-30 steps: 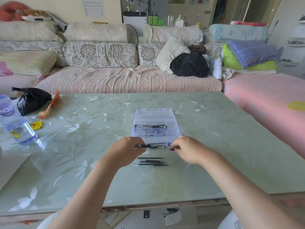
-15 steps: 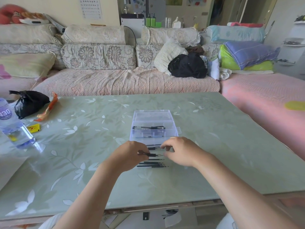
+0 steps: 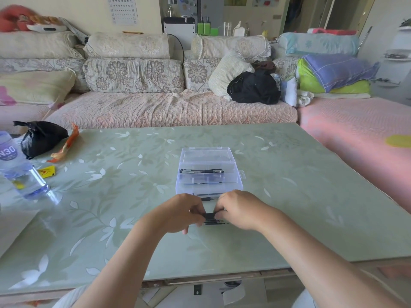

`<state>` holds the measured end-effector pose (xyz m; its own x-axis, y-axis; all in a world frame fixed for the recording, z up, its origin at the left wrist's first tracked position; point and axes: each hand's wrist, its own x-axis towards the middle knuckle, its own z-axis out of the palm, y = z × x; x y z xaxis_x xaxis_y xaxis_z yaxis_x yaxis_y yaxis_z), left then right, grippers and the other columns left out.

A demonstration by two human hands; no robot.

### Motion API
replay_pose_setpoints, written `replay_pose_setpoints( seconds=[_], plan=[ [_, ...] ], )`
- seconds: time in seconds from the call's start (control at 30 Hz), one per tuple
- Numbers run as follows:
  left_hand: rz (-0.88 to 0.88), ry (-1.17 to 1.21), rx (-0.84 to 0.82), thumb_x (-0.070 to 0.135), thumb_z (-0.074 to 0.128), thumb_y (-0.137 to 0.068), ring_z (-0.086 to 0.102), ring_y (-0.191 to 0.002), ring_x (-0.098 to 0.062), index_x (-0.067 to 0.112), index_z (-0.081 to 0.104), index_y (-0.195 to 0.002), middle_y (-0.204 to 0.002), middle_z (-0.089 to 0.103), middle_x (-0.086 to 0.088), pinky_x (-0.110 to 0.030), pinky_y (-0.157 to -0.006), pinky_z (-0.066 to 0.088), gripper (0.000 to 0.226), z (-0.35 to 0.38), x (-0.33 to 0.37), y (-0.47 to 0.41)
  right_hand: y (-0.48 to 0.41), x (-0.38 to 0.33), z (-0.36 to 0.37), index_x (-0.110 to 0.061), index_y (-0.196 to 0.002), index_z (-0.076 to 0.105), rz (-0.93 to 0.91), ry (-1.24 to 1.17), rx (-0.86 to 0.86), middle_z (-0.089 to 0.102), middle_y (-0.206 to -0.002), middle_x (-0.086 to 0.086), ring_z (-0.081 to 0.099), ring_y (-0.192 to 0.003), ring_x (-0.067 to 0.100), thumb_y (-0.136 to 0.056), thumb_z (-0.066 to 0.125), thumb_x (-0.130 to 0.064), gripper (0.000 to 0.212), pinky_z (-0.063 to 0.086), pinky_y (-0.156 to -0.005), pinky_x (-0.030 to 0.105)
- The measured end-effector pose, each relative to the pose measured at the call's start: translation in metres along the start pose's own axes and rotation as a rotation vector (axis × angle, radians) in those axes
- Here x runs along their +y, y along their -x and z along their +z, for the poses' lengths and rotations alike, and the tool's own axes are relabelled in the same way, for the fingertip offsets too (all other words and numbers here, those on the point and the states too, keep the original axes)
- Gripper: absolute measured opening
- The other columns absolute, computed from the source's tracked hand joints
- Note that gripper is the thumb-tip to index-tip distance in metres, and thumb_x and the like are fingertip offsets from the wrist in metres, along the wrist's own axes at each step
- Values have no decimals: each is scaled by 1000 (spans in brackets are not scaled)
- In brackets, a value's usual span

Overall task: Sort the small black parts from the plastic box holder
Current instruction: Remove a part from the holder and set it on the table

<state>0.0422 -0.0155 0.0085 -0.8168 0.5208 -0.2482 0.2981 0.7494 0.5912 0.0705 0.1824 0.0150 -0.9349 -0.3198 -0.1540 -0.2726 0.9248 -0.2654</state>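
hands: left hand (image 3: 178,214) and right hand (image 3: 240,210) both curled, pinching one black part (image 3: 210,216) by its ends | place: just before box (image 3: 206,156), over laid-out parts (image 3: 216,223) | risk: a slipping pinch could drop it, scattering that row

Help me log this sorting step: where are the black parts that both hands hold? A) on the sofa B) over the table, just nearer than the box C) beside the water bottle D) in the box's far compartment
B: the left hand and right hand pinch the black parts low over the table, on the near side of the plastic box.
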Motion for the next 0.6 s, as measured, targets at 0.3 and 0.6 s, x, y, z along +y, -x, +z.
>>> replay_pose_setpoints(
  seconds=[0.3, 0.6],
  plan=[
    [-40, 34, -97, 27, 51, -92, 59, -53, -11, 23, 66, -89, -82, 73, 15, -28, -63, 44, 16, -4, 2, 4, 4, -6, -5, -30, -96, 73, 16, -6, 11, 67, -92, -5, 59, -85, 18, -88, 62, -35, 15, 49, -73, 33],
    [-52, 16, -180, 27, 60, -85, 49, -53, -15, 26, 56, -90, -81, 74, 10, -24, -53, 38, 7, -6, 0, 8, 9, -10, -9, -30, -93, 74, 32, -128, -9, 66, -91, -11, 59, -84, 13, -83, 69, -38, 14, 51, -73, 30]
  ],
)
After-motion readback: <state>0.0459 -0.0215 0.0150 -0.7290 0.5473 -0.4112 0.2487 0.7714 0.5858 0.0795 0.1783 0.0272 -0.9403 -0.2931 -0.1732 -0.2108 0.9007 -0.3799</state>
